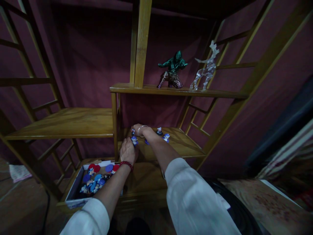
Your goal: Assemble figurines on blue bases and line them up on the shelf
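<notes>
My left hand is at the front left of the small shelf, its fingers closed on a blue-and-white figurine. Just behind it, my right hand, with a bracelet at the wrist, is closed on a small dark figurine. Two more figurines stand to the right on the same shelf: one with a dark base and one blue and white. Another blue base is partly hidden by my right forearm.
Below left is an open box of red, blue and white figurines and round bases. A green crouching figure and a clear deer statue stand on the upper shelf. A wooden post borders the small shelf on its left.
</notes>
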